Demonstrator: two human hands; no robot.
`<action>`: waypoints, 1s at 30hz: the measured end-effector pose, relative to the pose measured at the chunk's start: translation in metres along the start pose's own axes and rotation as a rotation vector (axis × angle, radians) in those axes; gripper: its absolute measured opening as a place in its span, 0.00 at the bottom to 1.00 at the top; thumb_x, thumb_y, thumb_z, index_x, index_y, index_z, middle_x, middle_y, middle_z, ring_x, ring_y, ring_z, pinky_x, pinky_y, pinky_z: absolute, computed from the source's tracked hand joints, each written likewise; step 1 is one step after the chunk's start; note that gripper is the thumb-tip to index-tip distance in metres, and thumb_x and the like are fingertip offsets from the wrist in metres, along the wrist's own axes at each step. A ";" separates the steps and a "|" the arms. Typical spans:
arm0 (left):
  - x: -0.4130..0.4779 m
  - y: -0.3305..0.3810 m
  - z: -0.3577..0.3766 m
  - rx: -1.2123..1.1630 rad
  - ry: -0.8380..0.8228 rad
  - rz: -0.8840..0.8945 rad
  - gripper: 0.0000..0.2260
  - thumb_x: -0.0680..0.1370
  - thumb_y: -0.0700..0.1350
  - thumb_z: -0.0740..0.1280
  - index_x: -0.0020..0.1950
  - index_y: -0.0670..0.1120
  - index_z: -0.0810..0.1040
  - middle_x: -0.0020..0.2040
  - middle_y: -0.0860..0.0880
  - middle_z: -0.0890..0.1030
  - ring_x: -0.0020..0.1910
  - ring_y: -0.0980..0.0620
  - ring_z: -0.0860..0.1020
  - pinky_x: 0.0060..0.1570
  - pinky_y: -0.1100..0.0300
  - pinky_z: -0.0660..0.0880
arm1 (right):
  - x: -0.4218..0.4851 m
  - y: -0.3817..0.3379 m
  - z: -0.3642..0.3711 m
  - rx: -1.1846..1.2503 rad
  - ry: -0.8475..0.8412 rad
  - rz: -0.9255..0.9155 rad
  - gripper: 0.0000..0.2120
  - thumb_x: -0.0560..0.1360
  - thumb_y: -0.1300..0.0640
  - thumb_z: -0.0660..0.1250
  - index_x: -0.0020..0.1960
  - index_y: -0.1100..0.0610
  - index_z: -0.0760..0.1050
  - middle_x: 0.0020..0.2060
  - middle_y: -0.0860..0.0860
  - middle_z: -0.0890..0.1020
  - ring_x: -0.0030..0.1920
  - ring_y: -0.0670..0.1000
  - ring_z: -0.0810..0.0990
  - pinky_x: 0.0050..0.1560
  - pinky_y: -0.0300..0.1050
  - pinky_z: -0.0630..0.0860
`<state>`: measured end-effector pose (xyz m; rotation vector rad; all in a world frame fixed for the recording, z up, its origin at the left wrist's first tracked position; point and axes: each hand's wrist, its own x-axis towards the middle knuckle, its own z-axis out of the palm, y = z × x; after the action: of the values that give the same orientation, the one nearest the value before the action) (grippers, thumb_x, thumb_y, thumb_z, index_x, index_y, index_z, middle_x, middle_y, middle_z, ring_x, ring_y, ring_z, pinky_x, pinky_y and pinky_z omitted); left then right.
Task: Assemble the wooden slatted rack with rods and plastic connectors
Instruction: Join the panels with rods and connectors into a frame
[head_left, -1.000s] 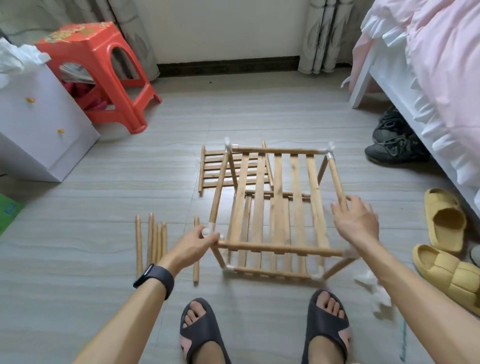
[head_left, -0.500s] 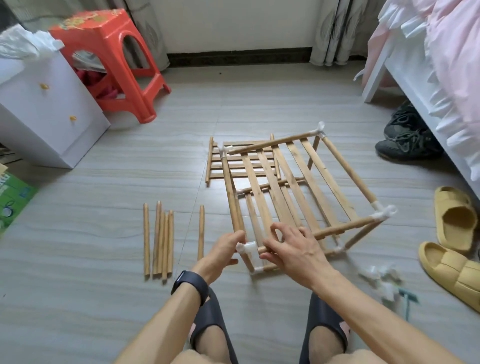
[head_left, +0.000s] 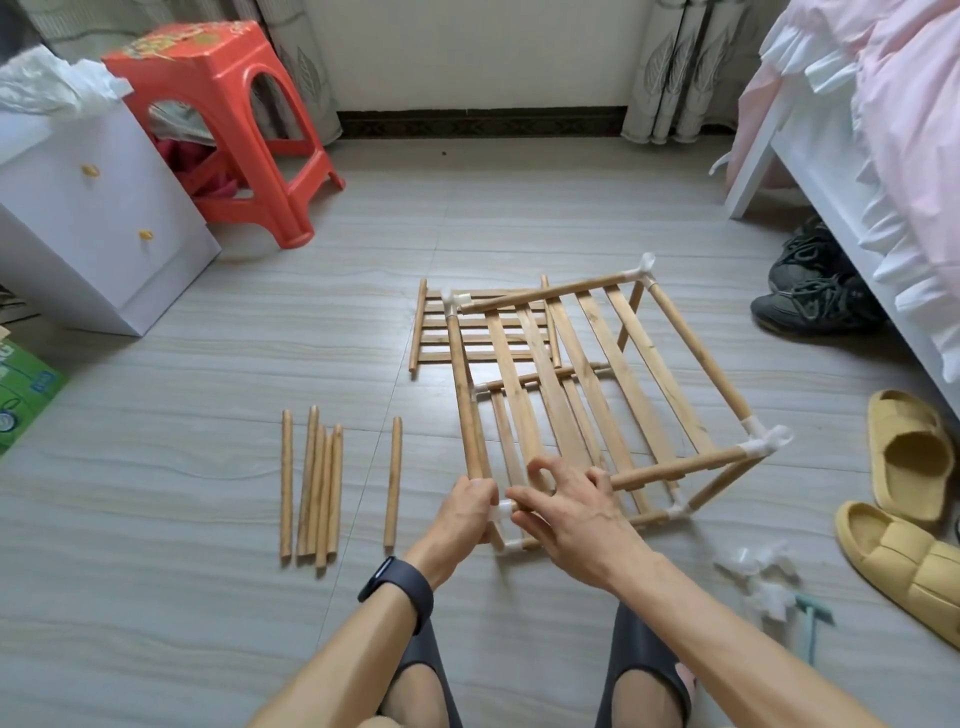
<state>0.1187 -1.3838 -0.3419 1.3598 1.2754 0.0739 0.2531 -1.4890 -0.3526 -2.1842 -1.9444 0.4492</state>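
Left grip (head_left: 464, 512) closes round the near-left rod of the rack (head_left: 592, 364). Right grip (head_left: 569, 512) pinches its front rod. Corner connector (head_left: 500, 512) sits half hidden between them. Rack stands tilted on the floor (head_left: 156, 467). Loose rods (head_left: 311, 483) lie to its left: four together, one apart. Spare slat panel (head_left: 431, 332) is partly covered behind. Loose connectors (head_left: 753, 571) are blurred, count unclear.

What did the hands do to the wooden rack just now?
The rack turned, its near right corner swinging away. The right hand let go of the right side rod and moved to the near left corner, where its fingers now pinch the rod by the white connector. The left hand kept gripping that corner. The loose rods and spare slatted panel stayed on the floor.
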 end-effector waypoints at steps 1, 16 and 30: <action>0.001 0.001 0.000 0.020 0.000 0.003 0.09 0.82 0.41 0.56 0.44 0.45 0.71 0.60 0.38 0.73 0.56 0.37 0.77 0.59 0.42 0.77 | 0.001 -0.002 -0.001 0.015 -0.015 -0.006 0.18 0.82 0.40 0.52 0.68 0.41 0.70 0.69 0.47 0.62 0.66 0.48 0.67 0.65 0.52 0.58; 0.004 0.002 0.008 -0.126 0.026 -0.023 0.18 0.85 0.58 0.50 0.65 0.46 0.65 0.49 0.48 0.81 0.55 0.43 0.79 0.61 0.41 0.76 | 0.015 -0.018 0.014 -0.131 0.090 0.088 0.15 0.71 0.41 0.57 0.51 0.50 0.70 0.56 0.51 0.66 0.49 0.53 0.71 0.51 0.53 0.66; 0.038 0.009 -0.036 -0.165 0.064 0.034 0.20 0.85 0.59 0.54 0.64 0.44 0.71 0.58 0.45 0.79 0.56 0.47 0.78 0.57 0.47 0.73 | -0.024 0.050 -0.014 0.333 0.119 0.142 0.15 0.73 0.44 0.57 0.38 0.50 0.77 0.49 0.43 0.72 0.49 0.46 0.72 0.52 0.46 0.69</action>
<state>0.1144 -1.3315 -0.3483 1.2451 1.2713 0.2428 0.3019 -1.5177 -0.3538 -2.0862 -1.5336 0.6017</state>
